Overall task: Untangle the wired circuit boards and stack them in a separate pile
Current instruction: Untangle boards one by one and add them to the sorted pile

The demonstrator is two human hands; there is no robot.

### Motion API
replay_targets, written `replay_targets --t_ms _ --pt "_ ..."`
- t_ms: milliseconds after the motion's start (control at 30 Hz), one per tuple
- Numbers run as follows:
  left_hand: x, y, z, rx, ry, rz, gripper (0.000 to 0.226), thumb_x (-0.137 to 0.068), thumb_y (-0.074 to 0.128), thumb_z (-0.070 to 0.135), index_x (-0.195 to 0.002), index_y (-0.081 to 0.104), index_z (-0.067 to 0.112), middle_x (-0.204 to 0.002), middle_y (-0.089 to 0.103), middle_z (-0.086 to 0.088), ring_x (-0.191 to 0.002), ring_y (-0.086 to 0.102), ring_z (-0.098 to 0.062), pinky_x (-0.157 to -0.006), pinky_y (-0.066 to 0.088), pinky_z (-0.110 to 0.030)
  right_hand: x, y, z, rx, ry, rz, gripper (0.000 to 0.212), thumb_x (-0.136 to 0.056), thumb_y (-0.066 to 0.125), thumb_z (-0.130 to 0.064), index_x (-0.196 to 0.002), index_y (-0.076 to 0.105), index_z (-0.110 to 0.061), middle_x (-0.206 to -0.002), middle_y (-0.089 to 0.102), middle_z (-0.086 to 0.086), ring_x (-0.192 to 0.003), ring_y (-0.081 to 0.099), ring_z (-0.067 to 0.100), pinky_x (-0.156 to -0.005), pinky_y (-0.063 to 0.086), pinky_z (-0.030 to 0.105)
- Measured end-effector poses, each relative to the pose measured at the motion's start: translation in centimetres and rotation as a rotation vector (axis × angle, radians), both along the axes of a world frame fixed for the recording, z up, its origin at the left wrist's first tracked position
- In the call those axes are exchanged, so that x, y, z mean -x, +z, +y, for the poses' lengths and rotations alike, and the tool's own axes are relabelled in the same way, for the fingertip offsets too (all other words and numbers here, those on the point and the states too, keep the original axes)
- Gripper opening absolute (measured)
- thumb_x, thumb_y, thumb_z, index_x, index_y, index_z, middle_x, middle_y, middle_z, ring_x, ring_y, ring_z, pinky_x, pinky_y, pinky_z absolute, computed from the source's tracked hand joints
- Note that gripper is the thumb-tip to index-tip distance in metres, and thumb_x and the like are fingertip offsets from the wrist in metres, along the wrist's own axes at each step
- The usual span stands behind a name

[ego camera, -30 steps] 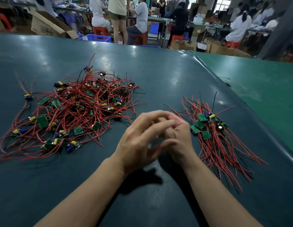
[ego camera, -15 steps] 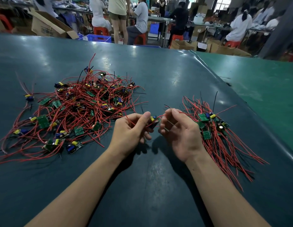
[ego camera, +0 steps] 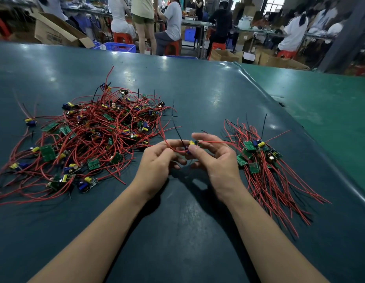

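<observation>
We pinch one circuit board [ego camera: 193,144] in both hands, left hand [ego camera: 157,160] and right hand [ego camera: 214,160]; the sorted pile [ego camera: 257,158] lies just beside our right grip.

We have one wide-angle view, worn at head height, looking forward and down across the dark bench [ego camera: 198,94]. It sits close: both forearms rise from the bottom edge toward frame centre. The bench's far edge and the workshop behind fill the upper strip.

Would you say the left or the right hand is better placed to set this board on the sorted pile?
Probably the right hand: it pinches the board and sits beside the sorted pile.
</observation>
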State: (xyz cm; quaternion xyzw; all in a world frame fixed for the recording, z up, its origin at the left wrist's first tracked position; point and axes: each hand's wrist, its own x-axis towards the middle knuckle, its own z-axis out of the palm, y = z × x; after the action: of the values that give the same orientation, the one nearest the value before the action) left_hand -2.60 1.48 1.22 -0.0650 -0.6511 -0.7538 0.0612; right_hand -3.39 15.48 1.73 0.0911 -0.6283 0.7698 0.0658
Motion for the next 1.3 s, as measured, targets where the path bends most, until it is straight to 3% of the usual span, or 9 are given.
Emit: replay_targets --t_ms 100,267,400,600,733,933,1000,1100,1300 --pt "-0.1 0.0 0.1 0.098 0.030 0.098 0.036 -0.093 0.051 -0.012 -0.100 0.070 0.018 -0.077 0.074 0.008 -0.067 0.067 -0.006 -0.065 0.054 -0.020 -0.1 -0.1 -0.1 0.032 0.039 -0.005 0.024 -0.084 0.071 0.003 -0.098 0.072 -0.017 -0.087 0.075 0.006 -0.074 0.072 0.022 -0.061 0.056 0.027" --pt "-0.1 -0.2 -0.1 0.111 0.016 0.084 0.024 -0.093 0.058 -0.004 -0.108 0.069 0.012 -0.083 0.076 -0.005 -0.075 0.072 -0.020 -0.075 0.060 -0.034 0.1 -0.5 -0.1 0.040 0.054 -0.095 0.031 -0.079 0.075 0.003 -0.105 0.070 -0.014 -0.092 0.075 0.008 -0.085 0.072 0.029 -0.075 0.060 0.038" --pt "0.0 -0.1 -0.1 0.053 0.018 0.056 0.021 -0.092 0.059 -0.004 -0.103 0.070 0.009 -0.088 0.075 -0.001 -0.080 0.070 -0.011 -0.071 0.057 -0.023 0.0 -0.3 -0.1 -0.056 0.027 -0.029 0.040 -0.079 0.076 0.003 -0.107 0.070 -0.024 -0.098 0.072 0.008 -0.082 0.071 0.021 -0.070 0.059 0.031" --pt "0.4 -0.2 -0.2 0.110 0.152 0.118 0.010 -0.086 0.071 0.010 -0.082 0.074 0.019 -0.073 0.074 0.008 -0.067 0.065 -0.001 -0.067 0.050 -0.016 -0.4 -0.7 -0.8 -0.341 -0.145 0.128 0.021 -0.081 0.079 -0.009 -0.094 0.069 -0.022 -0.100 0.070 0.002 -0.076 0.072 0.015 -0.063 0.060 0.033" --pt "0.5 -0.4 -0.2 0.075 0.220 0.129 0.009 -0.084 0.074 0.012 -0.080 0.074 0.021 -0.071 0.074 0.006 -0.062 0.065 -0.003 -0.063 0.051 -0.015 -0.1 -0.2 -0.4 -0.133 -0.174 0.007 0.010 -0.089 0.071 -0.009 -0.082 0.072 -0.016 -0.077 0.075 0.005 -0.072 0.074 0.020 -0.053 0.056 0.030" --pt "0.7 -0.2 -0.3 0.032 0.371 0.137 0.012 -0.084 0.076 0.014 -0.092 0.066 0.015 -0.088 0.072 -0.006 -0.076 0.069 -0.018 -0.073 0.057 -0.028 0.2 0.5 -0.4 0.263 -0.112 -0.223 0.013 -0.090 0.064 0.000 -0.080 0.066 -0.008 -0.072 0.072 0.009 -0.062 0.070 0.021 -0.053 0.054 0.024" --pt "0.6 0.0 -0.3 0.016 0.357 0.065 0.016 -0.083 0.075 0.024 -0.084 0.064 0.012 -0.077 0.070 -0.006 -0.067 0.068 -0.019 -0.063 0.055 -0.027 0.4 0.6 -0.3 0.325 -0.150 -0.209 0.013 -0.090 0.062 0.003 -0.083 0.064 -0.008 -0.071 0.071 0.008 -0.061 0.069 0.019 -0.053 0.054 0.023" --pt "0.2 0.1 0.2 0.090 0.128 0.004 0.029 -0.075 0.071 0.043 -0.076 0.069 0.014 -0.066 0.070 0.000 -0.052 0.063 -0.012 -0.046 0.045 -0.019 0.3 0.5 -0.4 0.301 -0.117 -0.164 0.014 -0.090 0.061 0.006 -0.086 0.062 -0.007 -0.072 0.072 0.007 -0.066 0.070 0.018 -0.060 0.056 0.024" --pt "0.3 0.0 0.2 0.095 0.112 0.109 0.016 -0.077 0.075 0.023 -0.093 0.072 0.022 -0.069 0.072 0.011 -0.059 0.060 0.000 -0.059 0.047 -0.012 0.1 0.0 -0.7 0.184 -0.012 -0.113 0.027 -0.086 0.059 0.012 -0.076 0.066 -0.012 -0.082 0.074 0.007 -0.081 0.070 0.020 -0.067 0.055 0.027"
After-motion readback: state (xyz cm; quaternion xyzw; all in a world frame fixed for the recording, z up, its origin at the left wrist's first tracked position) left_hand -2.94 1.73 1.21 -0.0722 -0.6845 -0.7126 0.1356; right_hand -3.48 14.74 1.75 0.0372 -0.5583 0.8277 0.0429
